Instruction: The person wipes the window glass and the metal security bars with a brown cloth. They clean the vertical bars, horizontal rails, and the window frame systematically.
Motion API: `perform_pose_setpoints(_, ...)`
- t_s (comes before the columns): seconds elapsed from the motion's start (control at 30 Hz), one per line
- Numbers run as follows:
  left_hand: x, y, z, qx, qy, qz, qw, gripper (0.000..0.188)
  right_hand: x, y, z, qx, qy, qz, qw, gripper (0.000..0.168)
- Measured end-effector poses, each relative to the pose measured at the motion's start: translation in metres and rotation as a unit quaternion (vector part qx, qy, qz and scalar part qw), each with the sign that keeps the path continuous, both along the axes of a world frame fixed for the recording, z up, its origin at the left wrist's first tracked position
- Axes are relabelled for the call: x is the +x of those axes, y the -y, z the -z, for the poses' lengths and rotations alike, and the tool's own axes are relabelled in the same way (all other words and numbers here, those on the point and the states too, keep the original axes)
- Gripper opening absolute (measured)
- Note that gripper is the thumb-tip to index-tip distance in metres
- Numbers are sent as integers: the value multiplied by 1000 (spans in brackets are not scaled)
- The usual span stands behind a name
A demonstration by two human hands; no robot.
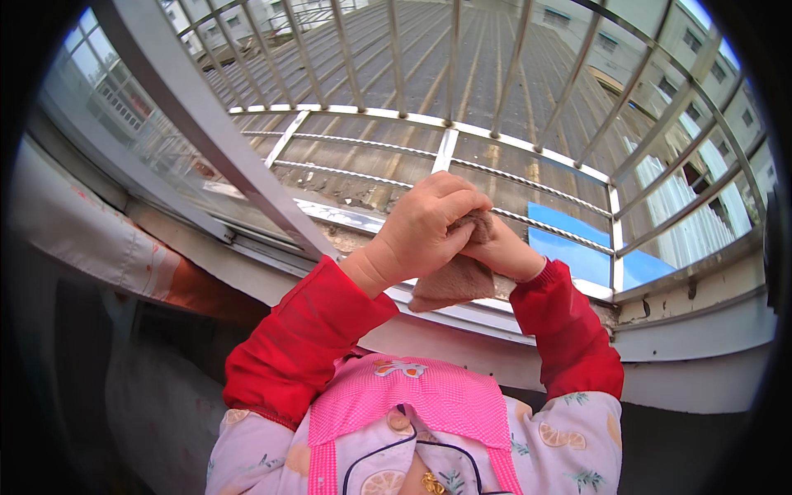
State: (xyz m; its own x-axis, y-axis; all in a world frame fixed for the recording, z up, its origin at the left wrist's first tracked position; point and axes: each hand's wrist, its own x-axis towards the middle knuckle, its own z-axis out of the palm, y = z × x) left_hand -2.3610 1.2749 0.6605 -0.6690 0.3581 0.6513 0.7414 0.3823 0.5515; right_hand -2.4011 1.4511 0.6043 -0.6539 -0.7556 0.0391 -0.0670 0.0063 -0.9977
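A brown cloth (455, 283) is bunched between my two hands, its loose end hanging below them. My left hand (427, 219) wraps over the bunched upper part from the left. From the other side my right hand (504, 247) grips the same cloth, its fingers largely hidden behind my left hand and the cloth. Both hands are held together above the track of a sliding window (495, 322). Just beyond them is a metal window guard (445, 151) with twisted lower rods.
At the left stands the sliding window's frame (229, 136) with its glass pane. A white and orange curtain (148, 260) hangs beside it. Past the guard's upright bars (396, 62) lies a corrugated roof (427, 37). A blue sheet (566, 241) shows at the right, near the worn sill (693, 297).
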Motion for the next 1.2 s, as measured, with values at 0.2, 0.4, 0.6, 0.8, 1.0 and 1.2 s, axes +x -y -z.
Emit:
perform_pose_setpoints(0.2,41,69,16,18,-271,-245,931,32,16,-11,20,-177,246,207,930,47)
perform_pose_setpoints(0.4,50,124,10,32,-251,-483,838,74,16,-30,26,-302,232,315,869,42)
perform_pose_setpoints(0.6,23,136,13,104,-197,-499,837,81,59,-21,13,-224,1,420,879,41)
perform_pose_setpoints(0.8,23,143,12,125,-194,-489,841,68,82,-39,31,-177,-27,451,874,42)
perform_pose_setpoints(1.0,5,153,30,151,-260,-457,837,67,99,-39,44,-234,-21,509,828,49)
perform_pose_setpoints(1.2,-1,153,36,190,-277,-418,844,66,116,-33,41,-181,-63,502,844,51)
